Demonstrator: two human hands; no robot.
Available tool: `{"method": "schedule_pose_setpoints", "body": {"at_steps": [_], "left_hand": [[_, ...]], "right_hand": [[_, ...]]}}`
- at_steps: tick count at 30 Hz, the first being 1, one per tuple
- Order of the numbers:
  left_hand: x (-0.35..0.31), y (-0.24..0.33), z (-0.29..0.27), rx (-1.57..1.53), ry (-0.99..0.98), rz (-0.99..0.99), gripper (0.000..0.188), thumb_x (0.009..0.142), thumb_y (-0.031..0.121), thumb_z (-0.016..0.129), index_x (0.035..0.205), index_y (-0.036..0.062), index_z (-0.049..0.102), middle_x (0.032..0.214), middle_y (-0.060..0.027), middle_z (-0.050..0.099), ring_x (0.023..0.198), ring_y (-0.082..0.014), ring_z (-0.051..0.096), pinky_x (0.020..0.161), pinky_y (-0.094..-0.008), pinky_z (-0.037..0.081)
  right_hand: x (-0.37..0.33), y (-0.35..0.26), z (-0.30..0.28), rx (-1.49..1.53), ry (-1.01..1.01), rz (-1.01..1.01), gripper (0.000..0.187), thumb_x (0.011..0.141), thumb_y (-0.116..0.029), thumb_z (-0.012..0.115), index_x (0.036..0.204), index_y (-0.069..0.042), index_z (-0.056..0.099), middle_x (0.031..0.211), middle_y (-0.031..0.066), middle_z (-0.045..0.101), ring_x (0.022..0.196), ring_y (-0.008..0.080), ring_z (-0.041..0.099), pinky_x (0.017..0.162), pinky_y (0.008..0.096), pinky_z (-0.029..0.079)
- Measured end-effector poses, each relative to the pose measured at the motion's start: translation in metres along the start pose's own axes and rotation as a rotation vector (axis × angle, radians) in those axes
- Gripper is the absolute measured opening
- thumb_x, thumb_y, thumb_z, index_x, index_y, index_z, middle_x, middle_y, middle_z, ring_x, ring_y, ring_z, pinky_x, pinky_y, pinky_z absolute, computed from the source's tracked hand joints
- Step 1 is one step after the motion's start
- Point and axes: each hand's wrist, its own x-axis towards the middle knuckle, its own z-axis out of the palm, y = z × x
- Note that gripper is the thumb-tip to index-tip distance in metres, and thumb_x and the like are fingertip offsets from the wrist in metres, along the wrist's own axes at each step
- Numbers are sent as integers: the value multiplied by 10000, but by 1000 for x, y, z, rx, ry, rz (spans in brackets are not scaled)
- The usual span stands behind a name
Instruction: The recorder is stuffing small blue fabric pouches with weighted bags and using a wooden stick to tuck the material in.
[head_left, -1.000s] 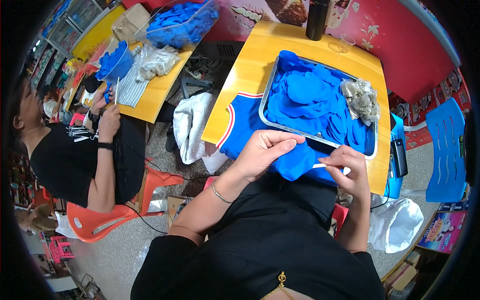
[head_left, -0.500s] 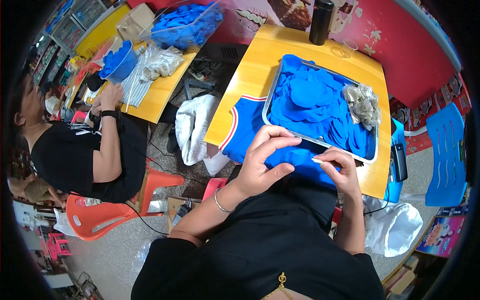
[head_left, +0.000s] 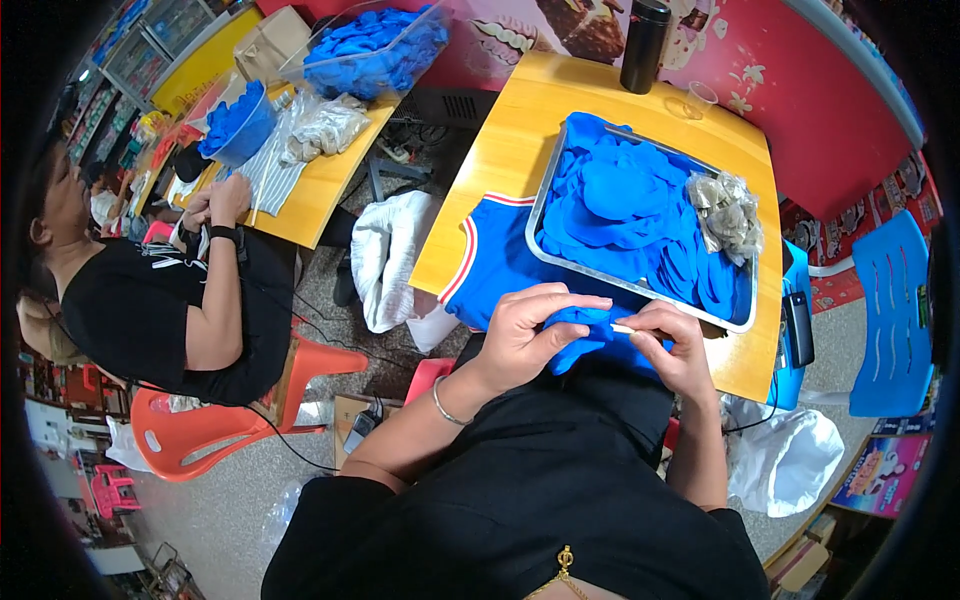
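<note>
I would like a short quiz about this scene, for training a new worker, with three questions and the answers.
1. Which hand pinches the pale stick?
2. True or false: the black bottle stands outside the tray.
3. What lies on the blue discs in the tray: (a) a spoon, (b) a plastic bag, (c) a cup?

Key:
1. The right hand.
2. True.
3. b.

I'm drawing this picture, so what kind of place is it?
Perhaps a small workshop: there's a metal tray of blue fabric-like pieces, a blue bucket holding more, and another person sits at the next table.
</note>
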Motion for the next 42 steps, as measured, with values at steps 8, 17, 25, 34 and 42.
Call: {"method": "schedule_pose_setpoints", "body": {"at_steps": [8,17,25,34,42], "left_hand": [[0,-3,-3,-57,-91,14,313,788,225,654,1031,27,654,613,-38,497,545,-127,440,504,-247,340],[1,-1,-6,-52,-5,61,315,792,235,651,1019,17,657,595,-42,500,526,-129,434,498,-250,341],[-1,0,-5,-31,37,-12,311,791,236,660,971,-19,662,786,-96,658,570,-111,506,536,-232,384],[0,0,-8,-85,-45,21,279,768,194,680,961,-7,672,569,-33,514,494,-101,443,458,-245,308],[-1,-5,-14,28,-37,-3,323,805,260,643,1015,16,653,667,-42,528,596,-130,471,541,-252,361]], "right_hand": [[1,5,7,341,-106,28,136,792,-41,583,900,4,649,768,50,599,617,81,506,527,206,368],[-19,18,21,799,-117,349,141,826,-69,577,934,3,633,790,40,599,651,76,505,550,210,384],[-3,-1,21,87,13,45,127,783,-38,586,886,2,649,784,73,614,648,119,513,567,234,386],[-15,12,27,550,-134,249,142,832,-57,553,925,9,637,809,64,615,694,107,539,620,252,431],[-9,3,25,382,-23,240,135,815,-49,576,918,6,645,820,75,625,695,116,541,623,250,426]]}}
